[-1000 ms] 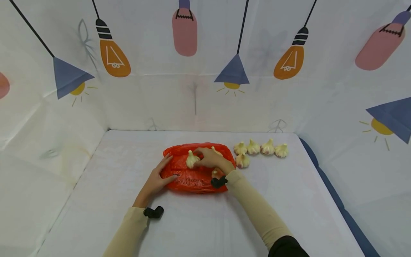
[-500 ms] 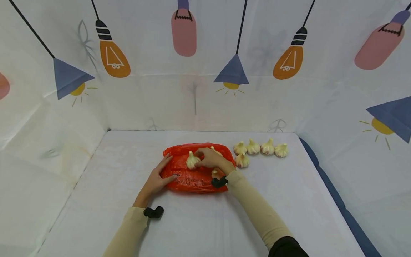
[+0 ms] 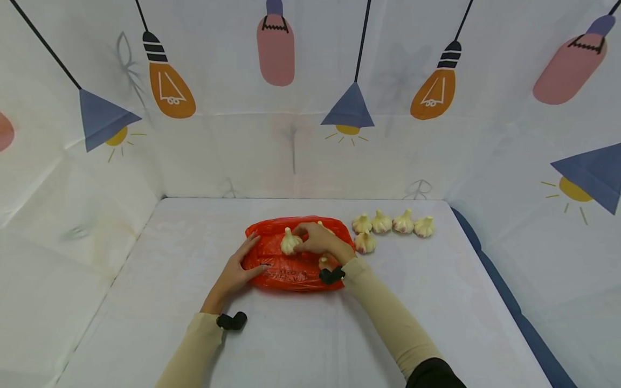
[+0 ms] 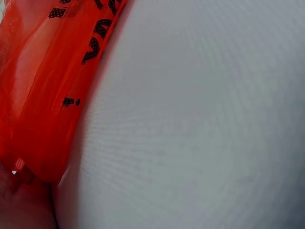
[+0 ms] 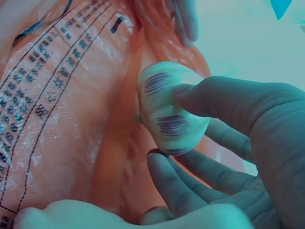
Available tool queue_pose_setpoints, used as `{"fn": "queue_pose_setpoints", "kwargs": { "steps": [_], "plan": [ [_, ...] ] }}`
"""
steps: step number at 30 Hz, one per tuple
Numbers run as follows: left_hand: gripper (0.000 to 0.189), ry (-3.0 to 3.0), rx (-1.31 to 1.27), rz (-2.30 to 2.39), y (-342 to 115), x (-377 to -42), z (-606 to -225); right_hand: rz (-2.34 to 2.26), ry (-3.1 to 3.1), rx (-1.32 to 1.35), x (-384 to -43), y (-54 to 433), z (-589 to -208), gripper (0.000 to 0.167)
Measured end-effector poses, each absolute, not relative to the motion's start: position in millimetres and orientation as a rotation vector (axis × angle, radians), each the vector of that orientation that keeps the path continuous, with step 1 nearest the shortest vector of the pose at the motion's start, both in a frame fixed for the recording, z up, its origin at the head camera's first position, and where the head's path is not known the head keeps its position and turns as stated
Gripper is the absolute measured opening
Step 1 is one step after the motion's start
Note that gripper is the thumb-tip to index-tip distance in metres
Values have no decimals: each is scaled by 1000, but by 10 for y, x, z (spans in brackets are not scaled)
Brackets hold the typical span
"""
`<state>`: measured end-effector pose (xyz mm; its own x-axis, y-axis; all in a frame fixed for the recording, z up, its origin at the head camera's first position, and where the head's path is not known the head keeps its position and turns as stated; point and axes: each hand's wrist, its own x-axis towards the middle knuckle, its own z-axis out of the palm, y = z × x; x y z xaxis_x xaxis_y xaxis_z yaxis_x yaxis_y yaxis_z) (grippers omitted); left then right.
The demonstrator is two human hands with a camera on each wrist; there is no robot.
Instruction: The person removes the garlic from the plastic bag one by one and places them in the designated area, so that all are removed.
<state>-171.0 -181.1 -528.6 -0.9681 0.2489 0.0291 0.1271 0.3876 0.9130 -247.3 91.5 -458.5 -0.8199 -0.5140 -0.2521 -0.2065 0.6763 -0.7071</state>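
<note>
Head view: a red plastic bag lies flat on the white bench, with both hands at it.
Right hand: the right hand pinches a garlic bulb between thumb and fingers, just left of the bag's middle; whether the bulb bears on the plastic I cannot tell.
Left hand: spread, the left hand rests on the bag's left end, thumb on the near side, fingers on the far side.
Other garlic: a far bulb and a near bulb show partly behind the right hand and wrist; the group of five bulbs sits right of the bag, four in a far row, one nearer.
Last second: almost nothing has changed; bulb, bag and hands hold their places.
Meaning: judging by that, the handling seems paused, the pinched bulb not yet let go.
</note>
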Motion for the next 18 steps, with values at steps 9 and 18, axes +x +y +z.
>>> {"fn": "queue_pose_setpoints", "kwargs": {
  "steps": [9, 18],
  "plan": [
    [83, 2515, 332, 1648, -1820, -1725, -5315, -1047, 2462, -598, -2446, 940, -4466, 47],
    [84, 2514, 330, 1628, -1817, -1715, -5302, -1169, 2473, -604, -2378, 1034, -4367, 48]
  ]
}}
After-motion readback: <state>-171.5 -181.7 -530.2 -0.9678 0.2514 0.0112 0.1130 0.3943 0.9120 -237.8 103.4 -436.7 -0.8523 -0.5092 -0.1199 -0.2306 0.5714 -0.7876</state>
